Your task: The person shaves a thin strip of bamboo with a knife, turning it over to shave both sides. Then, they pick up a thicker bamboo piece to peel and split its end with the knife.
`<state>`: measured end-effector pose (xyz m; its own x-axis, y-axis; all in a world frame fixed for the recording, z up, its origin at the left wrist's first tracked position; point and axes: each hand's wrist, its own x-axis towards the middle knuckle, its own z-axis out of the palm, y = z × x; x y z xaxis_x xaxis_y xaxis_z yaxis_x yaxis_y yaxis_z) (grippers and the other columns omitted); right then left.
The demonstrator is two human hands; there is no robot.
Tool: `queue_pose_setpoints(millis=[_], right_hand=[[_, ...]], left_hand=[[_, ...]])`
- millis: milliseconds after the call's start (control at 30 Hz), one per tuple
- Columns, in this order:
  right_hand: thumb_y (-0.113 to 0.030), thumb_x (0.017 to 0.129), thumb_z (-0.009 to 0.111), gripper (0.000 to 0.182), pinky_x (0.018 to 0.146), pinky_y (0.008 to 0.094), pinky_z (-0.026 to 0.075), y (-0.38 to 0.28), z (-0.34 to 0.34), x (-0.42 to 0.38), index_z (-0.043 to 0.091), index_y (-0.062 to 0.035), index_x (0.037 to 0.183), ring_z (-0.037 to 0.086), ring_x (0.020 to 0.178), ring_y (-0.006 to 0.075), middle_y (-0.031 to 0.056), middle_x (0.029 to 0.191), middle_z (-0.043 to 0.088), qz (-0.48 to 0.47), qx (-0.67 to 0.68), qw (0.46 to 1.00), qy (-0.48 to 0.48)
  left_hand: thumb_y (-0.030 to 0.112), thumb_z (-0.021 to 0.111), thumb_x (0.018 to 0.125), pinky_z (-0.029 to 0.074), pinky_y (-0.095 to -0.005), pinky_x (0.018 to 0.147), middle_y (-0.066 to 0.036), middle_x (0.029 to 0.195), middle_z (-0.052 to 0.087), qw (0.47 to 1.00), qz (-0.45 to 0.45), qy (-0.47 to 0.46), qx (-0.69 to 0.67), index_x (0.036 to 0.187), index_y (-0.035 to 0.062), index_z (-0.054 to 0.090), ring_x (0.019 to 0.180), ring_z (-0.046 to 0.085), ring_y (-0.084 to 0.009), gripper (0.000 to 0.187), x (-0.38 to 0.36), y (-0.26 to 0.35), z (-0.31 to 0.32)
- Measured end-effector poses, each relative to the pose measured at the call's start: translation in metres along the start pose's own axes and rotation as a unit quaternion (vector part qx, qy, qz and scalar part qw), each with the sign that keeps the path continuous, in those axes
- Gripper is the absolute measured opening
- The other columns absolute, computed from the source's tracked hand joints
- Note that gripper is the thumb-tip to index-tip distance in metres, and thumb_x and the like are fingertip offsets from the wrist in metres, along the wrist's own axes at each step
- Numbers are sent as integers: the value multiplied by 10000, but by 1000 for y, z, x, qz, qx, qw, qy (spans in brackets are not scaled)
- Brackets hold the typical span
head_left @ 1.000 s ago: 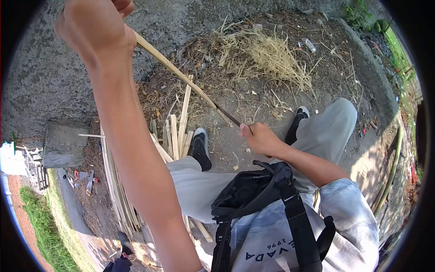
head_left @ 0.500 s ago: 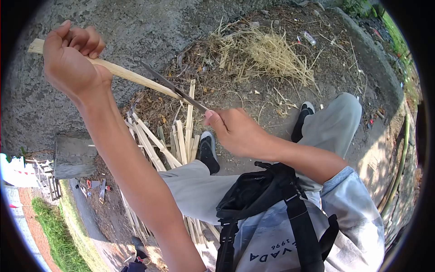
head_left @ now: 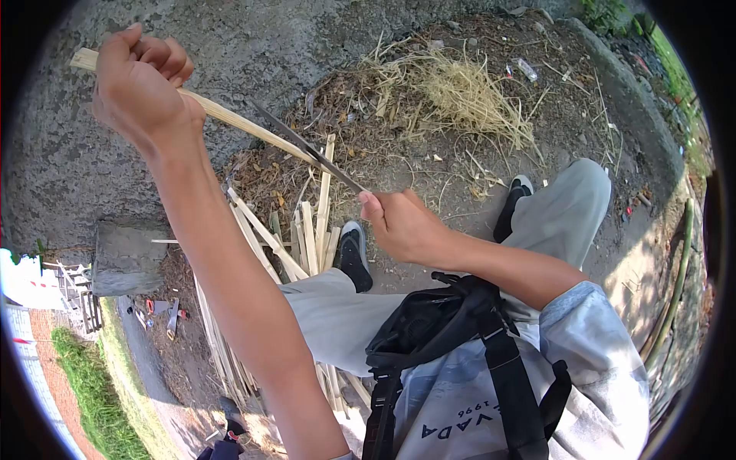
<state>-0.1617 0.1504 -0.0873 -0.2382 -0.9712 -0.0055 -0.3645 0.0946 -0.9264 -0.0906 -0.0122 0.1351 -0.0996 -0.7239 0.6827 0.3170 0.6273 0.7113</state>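
A pale split strip of wood or bamboo slants down from the upper left, and my left hand is wrapped round its upper part. In my right hand is a knife with a long dark blade, its handle hidden by my fingers. The blade crosses the strip near the strip's lower end and appears to touch it. Below them, several similar pale strips lie in a pile beside my shoe.
A heap of thin shavings lies on the ground ahead. A concrete block stands at the left, with tools on the ground below it. A clear bottle lies upper right. Another person's foot shows at the lower left.
My left hand and the strip have moved a little to the right and down. The knife has shifted slightly right with my right hand, its blade still across the strip.
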Motion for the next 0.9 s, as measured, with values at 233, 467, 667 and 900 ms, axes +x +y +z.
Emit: queue_pose_setpoints(millis=[233, 467, 667, 900], right_hand=[[-280, 1021, 374, 529, 591, 506, 452, -56, -26, -4, 597, 79, 703, 571, 565, 467, 289, 542, 512, -20, -5, 1000, 2], [-294, 1004, 394, 573, 604, 525, 472, 37, -3, -2, 568, 115, 641, 595, 613, 493, 326, 587, 541, 88, -64, 993, -38], [-338, 1011, 357, 545, 662, 496, 482, -35, -44, 3, 625, 55, 746, 634, 598, 375, 246, 588, 572, 61, -10, 997, -49], [-297, 1009, 324, 586, 670, 498, 510, 109, 16, 13, 583, 120, 689, 624, 581, 436, 271, 572, 562, 141, -93, 980, -108]], left_hand=[[114, 486, 855, 207, -282, 463, 3, 548, 235, 1000, 2, -1, -2, 613, 129, 259, 474, 248, -112, 332, -7, 4, 5], [122, 483, 860, 210, -284, 462, 5, 548, 232, 999, 12, -27, -32, 611, 133, 268, 470, 251, -111, 328, -8, 5, 17], [143, 492, 859, 201, -279, 460, 9, 544, 229, 1000, -10, -19, -16, 609, 130, 268, 472, 251, -110, 336, -4, -2, 15], [129, 477, 866, 196, -278, 463, 4, 552, 229, 1000, 5, -11, -2, 620, 126, 260, 483, 238, -111, 328, -6, 3, 12]])
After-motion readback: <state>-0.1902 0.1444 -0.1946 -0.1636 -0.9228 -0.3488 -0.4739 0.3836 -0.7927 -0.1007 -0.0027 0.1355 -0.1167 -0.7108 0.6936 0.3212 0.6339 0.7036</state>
